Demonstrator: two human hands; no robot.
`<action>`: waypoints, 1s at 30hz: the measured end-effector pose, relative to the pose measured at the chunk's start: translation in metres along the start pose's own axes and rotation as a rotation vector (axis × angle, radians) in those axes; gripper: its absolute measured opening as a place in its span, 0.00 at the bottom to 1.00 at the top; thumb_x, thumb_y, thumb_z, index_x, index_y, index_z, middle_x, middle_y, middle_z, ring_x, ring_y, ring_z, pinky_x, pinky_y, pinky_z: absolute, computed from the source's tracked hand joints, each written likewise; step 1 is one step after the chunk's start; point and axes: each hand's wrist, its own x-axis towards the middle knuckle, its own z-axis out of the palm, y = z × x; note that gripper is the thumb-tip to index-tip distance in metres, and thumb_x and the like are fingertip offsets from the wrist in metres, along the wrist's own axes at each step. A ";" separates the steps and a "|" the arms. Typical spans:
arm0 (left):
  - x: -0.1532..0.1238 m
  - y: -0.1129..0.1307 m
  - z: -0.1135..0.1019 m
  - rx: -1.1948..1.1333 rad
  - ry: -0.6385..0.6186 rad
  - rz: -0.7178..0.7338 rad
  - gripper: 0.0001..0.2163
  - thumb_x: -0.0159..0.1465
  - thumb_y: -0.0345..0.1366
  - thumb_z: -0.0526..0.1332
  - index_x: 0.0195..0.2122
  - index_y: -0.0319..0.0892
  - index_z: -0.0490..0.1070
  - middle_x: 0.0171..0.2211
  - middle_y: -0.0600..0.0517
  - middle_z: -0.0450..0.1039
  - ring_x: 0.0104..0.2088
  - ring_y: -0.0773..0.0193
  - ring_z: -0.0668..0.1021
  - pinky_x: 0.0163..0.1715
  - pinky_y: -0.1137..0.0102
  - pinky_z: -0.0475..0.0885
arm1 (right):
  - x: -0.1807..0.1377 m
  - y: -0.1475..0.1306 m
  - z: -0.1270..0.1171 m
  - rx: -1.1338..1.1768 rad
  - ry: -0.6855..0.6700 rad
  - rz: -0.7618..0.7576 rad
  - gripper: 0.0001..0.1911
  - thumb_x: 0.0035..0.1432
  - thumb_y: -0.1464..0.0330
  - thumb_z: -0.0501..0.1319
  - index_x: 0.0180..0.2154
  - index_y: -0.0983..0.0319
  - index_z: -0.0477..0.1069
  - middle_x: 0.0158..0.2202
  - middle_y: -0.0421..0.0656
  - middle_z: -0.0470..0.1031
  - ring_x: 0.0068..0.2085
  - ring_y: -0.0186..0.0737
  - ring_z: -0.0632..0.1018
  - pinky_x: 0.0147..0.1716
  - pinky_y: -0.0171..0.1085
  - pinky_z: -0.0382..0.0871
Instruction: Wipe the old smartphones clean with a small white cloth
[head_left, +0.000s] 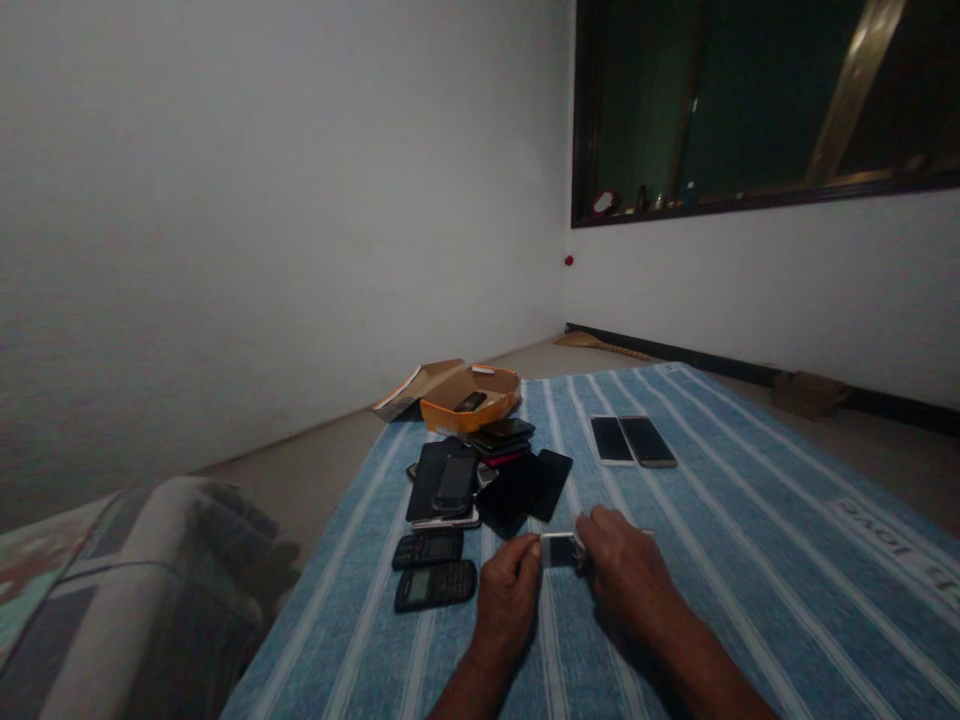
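A white-framed phone (557,551) with a dark screen lies level above the striped cloth. My left hand (508,585) is closed on its left end, thumb on top. Over the phone's right part, my right hand (622,565) is bent with its fingers pressed together. A small pale bit shows under those fingertips; what it is I cannot make out. Left of my left hand lie two keypad phones, the nearer one (435,586) and a farther one (428,549). Just beyond my hands, black flat phones (551,485) lie loosely overlapped.
A pile of phones (455,478) stands before an open orange cardboard box (472,409). Two phones, one white (611,441) and one gold-edged (648,441), lie side by side at right. The blue striped cloth (720,560) covers the surface. A cloth-draped seat (142,590) stands at left.
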 end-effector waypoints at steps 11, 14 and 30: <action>0.002 -0.004 0.001 -0.040 0.052 0.024 0.16 0.64 0.45 0.59 0.44 0.42 0.81 0.43 0.44 0.83 0.45 0.53 0.83 0.50 0.61 0.77 | -0.002 -0.004 0.006 -0.001 0.015 0.008 0.21 0.50 0.87 0.56 0.41 0.61 0.73 0.38 0.45 0.74 0.40 0.44 0.73 0.35 0.36 0.62; 0.000 -0.002 0.001 -0.032 0.069 0.067 0.15 0.65 0.45 0.60 0.42 0.42 0.82 0.40 0.46 0.83 0.42 0.55 0.83 0.46 0.63 0.78 | -0.005 -0.012 0.012 0.029 0.080 -0.034 0.21 0.49 0.87 0.55 0.41 0.62 0.72 0.37 0.44 0.73 0.38 0.44 0.73 0.35 0.37 0.64; 0.000 0.000 0.000 -0.049 0.003 0.132 0.12 0.65 0.40 0.59 0.42 0.43 0.81 0.39 0.47 0.83 0.40 0.57 0.83 0.43 0.65 0.78 | -0.012 -0.029 0.062 0.080 0.481 -0.187 0.27 0.57 0.82 0.48 0.57 0.68 0.66 0.51 0.57 0.74 0.55 0.53 0.73 0.48 0.47 0.75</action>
